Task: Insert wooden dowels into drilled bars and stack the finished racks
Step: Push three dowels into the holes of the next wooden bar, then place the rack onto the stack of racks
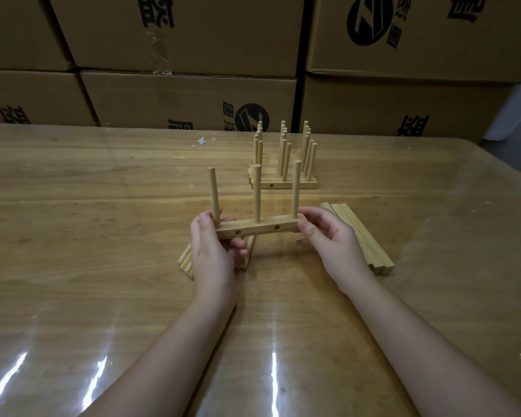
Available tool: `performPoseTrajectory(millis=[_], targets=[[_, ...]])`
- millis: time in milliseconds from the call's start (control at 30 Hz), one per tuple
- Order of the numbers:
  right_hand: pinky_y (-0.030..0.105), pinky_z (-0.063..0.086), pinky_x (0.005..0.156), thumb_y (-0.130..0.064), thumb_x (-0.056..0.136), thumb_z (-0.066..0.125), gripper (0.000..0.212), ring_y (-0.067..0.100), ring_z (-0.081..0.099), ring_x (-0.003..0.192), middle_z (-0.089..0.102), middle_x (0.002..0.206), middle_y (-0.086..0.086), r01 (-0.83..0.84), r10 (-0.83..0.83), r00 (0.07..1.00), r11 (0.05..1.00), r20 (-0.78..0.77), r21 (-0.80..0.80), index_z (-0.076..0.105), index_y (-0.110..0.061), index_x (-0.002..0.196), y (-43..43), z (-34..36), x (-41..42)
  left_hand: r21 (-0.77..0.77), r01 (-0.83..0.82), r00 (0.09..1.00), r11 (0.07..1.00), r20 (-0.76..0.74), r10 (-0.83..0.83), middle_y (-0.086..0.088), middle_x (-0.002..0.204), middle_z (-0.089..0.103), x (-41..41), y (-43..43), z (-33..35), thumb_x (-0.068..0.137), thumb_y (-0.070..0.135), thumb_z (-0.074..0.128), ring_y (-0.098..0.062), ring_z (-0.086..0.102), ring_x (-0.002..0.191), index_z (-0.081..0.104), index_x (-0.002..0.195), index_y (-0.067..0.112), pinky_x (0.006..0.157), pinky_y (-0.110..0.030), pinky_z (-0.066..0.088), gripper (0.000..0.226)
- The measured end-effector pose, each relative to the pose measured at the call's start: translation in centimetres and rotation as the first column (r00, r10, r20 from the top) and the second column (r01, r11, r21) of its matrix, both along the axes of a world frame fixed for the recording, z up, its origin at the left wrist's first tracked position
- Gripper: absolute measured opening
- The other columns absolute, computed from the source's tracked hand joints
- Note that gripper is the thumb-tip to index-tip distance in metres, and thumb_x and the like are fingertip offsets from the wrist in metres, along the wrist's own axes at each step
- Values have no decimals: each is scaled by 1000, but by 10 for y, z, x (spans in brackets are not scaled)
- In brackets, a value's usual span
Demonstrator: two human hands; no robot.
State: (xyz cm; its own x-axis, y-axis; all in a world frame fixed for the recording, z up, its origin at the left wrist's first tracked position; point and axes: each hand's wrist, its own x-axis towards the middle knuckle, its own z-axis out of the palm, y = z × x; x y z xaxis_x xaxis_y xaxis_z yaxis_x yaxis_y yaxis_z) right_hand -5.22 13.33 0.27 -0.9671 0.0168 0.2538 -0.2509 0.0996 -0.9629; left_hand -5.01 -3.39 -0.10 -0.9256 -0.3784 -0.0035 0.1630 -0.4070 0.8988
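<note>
Three-dowel bar (262,228) gripped by left hand (212,251) and right hand (328,245); cardboard boxes (190,94) closed

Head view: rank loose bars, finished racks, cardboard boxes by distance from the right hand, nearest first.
1. Loose bars: just beside the right hand, on its outer side.
2. Finished racks: ahead, mid-table.
3. Cardboard boxes: beyond the table, farthest back.
</note>
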Motion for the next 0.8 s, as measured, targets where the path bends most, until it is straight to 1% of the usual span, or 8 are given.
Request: performPoseTrajectory(millis=[100, 167, 300, 400, 500, 600, 700, 800], targets=[[13, 48, 78, -18, 87, 63, 21, -1, 58, 96, 60, 104, -11, 51, -40, 997, 978, -60, 202, 62, -34, 101, 6, 6, -1, 9, -3, 1000, 1000, 13, 3, 5, 80, 65, -1, 0, 1, 102, 37, 33, -6, 53, 48, 57, 99, 27, 42, -20, 44, 27], [8, 43, 76, -23, 85, 66, 19, -4, 54, 91, 57, 101, -13, 67, -41, 996, 935, -82, 349, 62, -35, 98, 12, 14, -4, -1, 17, 1000, 1000, 12, -17, 7, 78, 66, 1, 0, 0, 102, 37, 33, -5, 54, 49, 58, 100, 26, 43, -20, 45, 27], [14, 42, 74, -31, 81, 69, 17, -1, 54, 86, 59, 94, -15, -5, -2, 1000, 851, 12, 525, 62, -40, 94, 25, 28, -8, -34, 45, 999, 998, -13, -45, 6, 80, 66, 3, 3, 2, 103, 35, 33, -5, 56, 49, 58, 101, 27, 43, -20, 46, 26], [15, 43, 72, -31, 79, 70, 18, -2, 56, 85, 61, 91, -16, 7, -17, 1000, 830, 12, 558, 62, -42, 91, 33, 34, -11, -14, 83, 996, 996, -10, -83, -1, 90, 67, 2, 5, 3, 103, 34, 34, -8, 62, 53, 57, 104, 29, 46, -20, 50, 23], [14, 42, 72, -27, 79, 71, 21, -1, 56, 87, 61, 91, -15, 24, -40, 999, 845, 18, 533, 62, -43, 86, 40, 36, -17, 37, 186, 982, 982, 17, -186, -7, 107, 60, 2, 4, 4, 102, 33, 36, -18, 72, 74, 52, 111, 28, 53, -22, 55, 19], [13, 39, 69, -24, 79, 72, 18, -2, 56, 86, 61, 90, -16, 73, -104, 994, 859, 34, 507, 65, -37, 91, 50, 34, -30, 17, 245, 969, 969, 39, -246, -4, 111, 58, 2, 5, 3, 101, 24, 41, -20, 72, 85, 42, 124, 24, 59, -23, 56, 23], [13, 37, 67, -26, 82, 69, 23, -4, 53, 86, 59, 95, -19, 129, -175, 984, 835, 36, 535, 67, -27, 105, 60, 31, -48, -81, 228, 973, 970, 61, -224, -7, 105, 61, 1, 8, 1, 99, 14, 45, -11, 71, 74, 53, 111, 15, 55, -20, 54, 14], [16, 38, 71, -25, 83, 67, 27, 3, 54, 89, 62, 101, -11, 148, -207, 977, 816, 44, 559, 66, -22, 110, 66, 28, -66, -151, 233, 972, 961, 62, -227, -7, 82, 64, 2, 10, -1, 98, 7, 43, -8, 62, 58, 59, 95, 9, 48, -18, 48, 17]])
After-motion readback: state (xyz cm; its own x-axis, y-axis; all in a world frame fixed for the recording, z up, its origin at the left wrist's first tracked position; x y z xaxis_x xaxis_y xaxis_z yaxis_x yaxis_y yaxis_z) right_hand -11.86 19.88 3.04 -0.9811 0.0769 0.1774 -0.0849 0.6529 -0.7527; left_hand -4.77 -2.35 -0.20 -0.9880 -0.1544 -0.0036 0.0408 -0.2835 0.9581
